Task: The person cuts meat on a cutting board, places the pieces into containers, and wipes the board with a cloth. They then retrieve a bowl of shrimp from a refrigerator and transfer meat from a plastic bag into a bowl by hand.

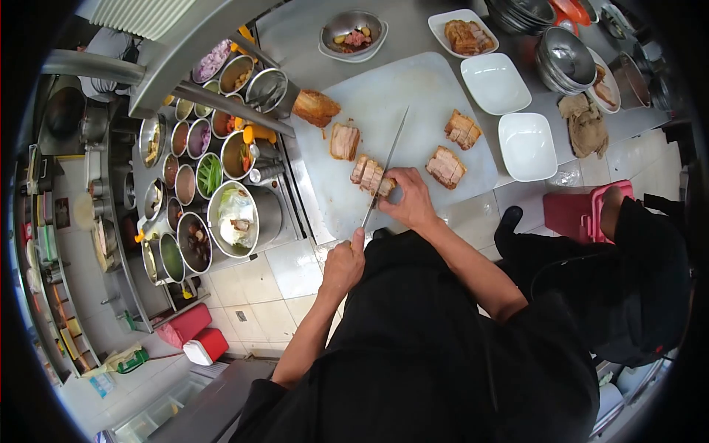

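Note:
My left hand [343, 262] is closed round the handle of a long kitchen knife [394, 145]. Its blade crosses a piece of roast pork [367, 172] that is partly cut into slices on the white cutting board [399, 85]. Fingers of my right hand [408, 198] grip the near end of this pork, right beside the blade. Two sliced pork portions, one upper [462, 129] and one lower [445, 167], lie to the right on the board. An uncut-looking pork chunk [344, 141] and a browned slab [315, 108] rest at the board's left side.
White square dishes [495, 83] stand right of the board, near a plate of pork [464, 37] and stacked metal bowls [565, 59]. Metal containers of ingredients [235, 219] fill the left. A co-worker in black [620, 295] is close on the right, by a red bin [580, 210].

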`<state>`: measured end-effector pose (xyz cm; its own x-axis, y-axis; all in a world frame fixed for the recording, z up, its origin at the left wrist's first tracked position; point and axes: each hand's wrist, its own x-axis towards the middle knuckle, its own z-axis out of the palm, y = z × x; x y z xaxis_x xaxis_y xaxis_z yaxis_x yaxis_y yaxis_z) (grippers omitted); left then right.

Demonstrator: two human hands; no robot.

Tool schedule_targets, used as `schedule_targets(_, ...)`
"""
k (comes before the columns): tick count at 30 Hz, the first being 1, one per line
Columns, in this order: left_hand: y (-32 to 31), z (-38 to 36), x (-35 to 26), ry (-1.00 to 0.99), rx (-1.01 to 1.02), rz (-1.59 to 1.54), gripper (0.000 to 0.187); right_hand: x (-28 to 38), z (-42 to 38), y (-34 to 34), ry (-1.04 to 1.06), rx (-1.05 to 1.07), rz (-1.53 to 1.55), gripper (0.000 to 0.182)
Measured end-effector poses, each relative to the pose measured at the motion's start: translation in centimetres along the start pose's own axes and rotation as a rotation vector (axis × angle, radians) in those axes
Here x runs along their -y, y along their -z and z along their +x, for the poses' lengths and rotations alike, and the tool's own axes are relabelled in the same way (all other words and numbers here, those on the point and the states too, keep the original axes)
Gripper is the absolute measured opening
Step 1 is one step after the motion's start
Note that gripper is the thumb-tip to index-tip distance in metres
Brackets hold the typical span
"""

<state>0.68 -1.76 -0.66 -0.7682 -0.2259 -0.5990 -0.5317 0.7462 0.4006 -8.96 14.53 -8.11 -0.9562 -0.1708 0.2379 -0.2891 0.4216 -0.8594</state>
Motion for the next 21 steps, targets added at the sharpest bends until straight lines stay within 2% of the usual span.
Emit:
schedule_targets(4, 0.0, -0.2, 0.8, 0.008, -0.009, -0.019, 0.079, -0.1, -0.1, -0.1, -0.036, -0.017, 0.014, 0.047)
schedule_targets(10, 1.2, -0.9, 1.3, -0.027, -0.079, -0.219, 0.073, 1.4, 0.5, 0.3, -0.019, -0.014, 0.003, 0.063)
schedule_targets(13, 2.5, -2.0, 2.0, 0.042, -0.122, -0.299, 0.071, 2.8, 2.3, -1.5, 0.037, -0.026, -0.255, 0.074)
schedule_targets(14, 2.9, -2.6, 2.1, 0.080, -0.138, -0.368, 0.071, 3.0, 2.9, -2.3, 0.040, -0.027, -0.256, 0.074)
schedule_targets(16, 3.4, -3.6, 2.9, 0.117, -0.157, -0.425, 0.070, 3.1, 4.0, -3.7, -0.087, 0.062, -0.381, 0.073)
schedule_targets(18, 3.4, -4.3, 4.1, 0.212, -0.180, -0.584, 0.070, 2.4, 4.3, -4.5, -0.056, 0.071, -0.403, 0.068)
schedule_targets(21, 3.5, -5.9, 4.9, 0.241, -0.199, -0.628, 0.069, 1.8, 3.9, -4.1, -0.003, 0.160, -0.424, 0.061)
